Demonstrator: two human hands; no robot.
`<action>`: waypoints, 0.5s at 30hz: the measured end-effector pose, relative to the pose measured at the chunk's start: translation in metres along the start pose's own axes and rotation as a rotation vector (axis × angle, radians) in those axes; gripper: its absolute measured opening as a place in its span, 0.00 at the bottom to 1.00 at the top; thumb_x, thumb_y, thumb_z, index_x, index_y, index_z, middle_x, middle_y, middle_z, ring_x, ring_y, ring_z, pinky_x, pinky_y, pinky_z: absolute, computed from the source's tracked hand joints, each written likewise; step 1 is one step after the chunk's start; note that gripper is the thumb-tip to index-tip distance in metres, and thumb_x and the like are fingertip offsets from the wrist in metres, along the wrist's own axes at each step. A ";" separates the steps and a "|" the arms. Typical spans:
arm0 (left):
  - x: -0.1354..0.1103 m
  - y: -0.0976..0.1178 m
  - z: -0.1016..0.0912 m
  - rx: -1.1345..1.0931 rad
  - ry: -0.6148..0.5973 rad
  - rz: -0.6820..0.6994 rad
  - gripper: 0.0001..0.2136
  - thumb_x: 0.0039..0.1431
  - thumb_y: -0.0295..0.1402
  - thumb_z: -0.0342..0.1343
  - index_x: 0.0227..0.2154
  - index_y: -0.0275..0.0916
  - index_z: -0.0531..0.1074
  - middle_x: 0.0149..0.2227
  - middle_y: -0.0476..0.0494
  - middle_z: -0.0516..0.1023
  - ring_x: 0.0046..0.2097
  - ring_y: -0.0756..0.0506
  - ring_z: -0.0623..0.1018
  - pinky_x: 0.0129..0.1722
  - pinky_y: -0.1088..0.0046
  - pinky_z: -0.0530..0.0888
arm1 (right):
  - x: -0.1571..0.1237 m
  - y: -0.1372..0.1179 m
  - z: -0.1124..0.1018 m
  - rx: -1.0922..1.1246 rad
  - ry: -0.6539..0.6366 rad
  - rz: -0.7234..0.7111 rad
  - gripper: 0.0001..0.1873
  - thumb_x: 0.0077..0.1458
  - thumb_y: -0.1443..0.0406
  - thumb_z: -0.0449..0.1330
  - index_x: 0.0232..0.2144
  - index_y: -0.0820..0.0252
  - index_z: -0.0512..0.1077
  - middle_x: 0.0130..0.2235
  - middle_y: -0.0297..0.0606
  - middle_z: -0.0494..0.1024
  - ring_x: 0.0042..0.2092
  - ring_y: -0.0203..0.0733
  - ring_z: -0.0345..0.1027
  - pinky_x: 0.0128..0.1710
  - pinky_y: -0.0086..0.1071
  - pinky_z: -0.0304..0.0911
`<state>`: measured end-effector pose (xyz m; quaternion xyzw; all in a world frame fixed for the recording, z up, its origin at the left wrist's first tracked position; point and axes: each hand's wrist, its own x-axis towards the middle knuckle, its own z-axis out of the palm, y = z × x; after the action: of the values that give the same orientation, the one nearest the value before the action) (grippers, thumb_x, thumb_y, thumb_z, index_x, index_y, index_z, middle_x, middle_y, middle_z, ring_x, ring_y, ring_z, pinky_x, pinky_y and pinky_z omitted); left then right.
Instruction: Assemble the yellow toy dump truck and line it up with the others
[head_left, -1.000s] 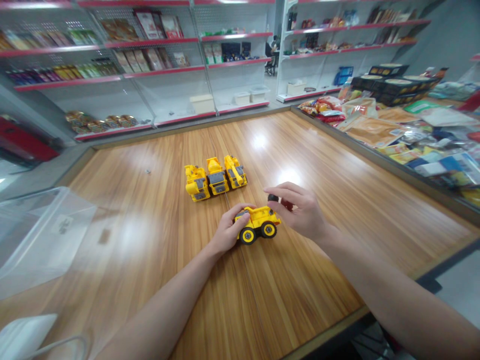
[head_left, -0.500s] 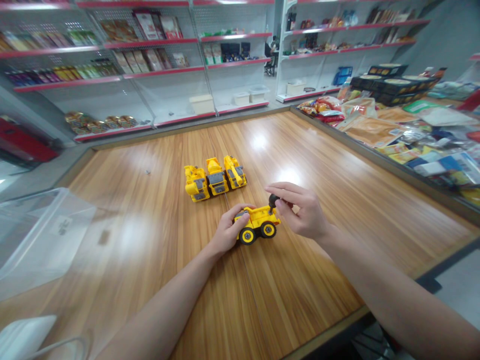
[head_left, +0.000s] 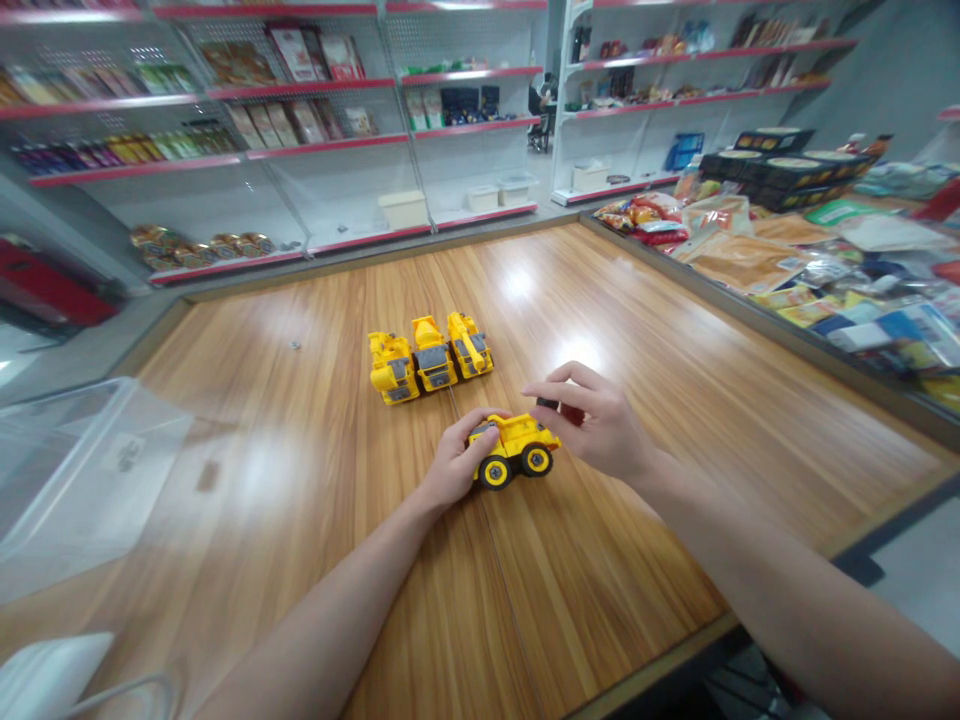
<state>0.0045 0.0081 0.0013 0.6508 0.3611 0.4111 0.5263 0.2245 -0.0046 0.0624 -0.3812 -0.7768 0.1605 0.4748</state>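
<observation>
A yellow toy dump truck (head_left: 517, 448) with black wheels stands on the wooden table (head_left: 600, 560), side on to me. My left hand (head_left: 454, 465) is wrapped round its cab end and holds it down. My right hand (head_left: 596, 420) is curled just right of the truck bed, its fingers pinched on a small dark tool (head_left: 547, 404) with a red part showing under the palm. Three more yellow toy trucks (head_left: 430, 364) stand in a row a little farther back.
A clear plastic bin (head_left: 75, 470) lies at the left. A white object (head_left: 45, 675) sits at the near left corner. Packaged goods (head_left: 787, 250) cover the table to the right. Store shelves (head_left: 300, 140) line the back wall.
My right hand has shifted slightly, lowering and turning the dark tool by the truck bed. The left hand and the truck have stayed in place.
</observation>
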 end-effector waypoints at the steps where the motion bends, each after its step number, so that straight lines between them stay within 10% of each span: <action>1: 0.000 0.000 0.000 0.002 0.000 -0.001 0.16 0.62 0.41 0.51 0.47 0.36 0.72 0.45 0.41 0.75 0.44 0.43 0.74 0.43 0.70 0.70 | 0.000 0.000 0.000 0.000 -0.001 0.009 0.13 0.59 0.67 0.58 0.46 0.56 0.76 0.41 0.39 0.71 0.26 0.28 0.61 0.24 0.27 0.62; 15: 0.000 0.002 0.001 0.000 -0.001 -0.006 0.17 0.61 0.41 0.52 0.47 0.36 0.72 0.43 0.42 0.76 0.42 0.43 0.74 0.41 0.71 0.70 | 0.001 -0.003 -0.002 0.019 -0.102 0.001 0.20 0.60 0.70 0.55 0.54 0.58 0.70 0.45 0.43 0.74 0.35 0.35 0.68 0.28 0.29 0.65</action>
<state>0.0056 0.0076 0.0029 0.6500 0.3628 0.4092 0.5276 0.2250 -0.0062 0.0656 -0.3686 -0.7982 0.1873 0.4381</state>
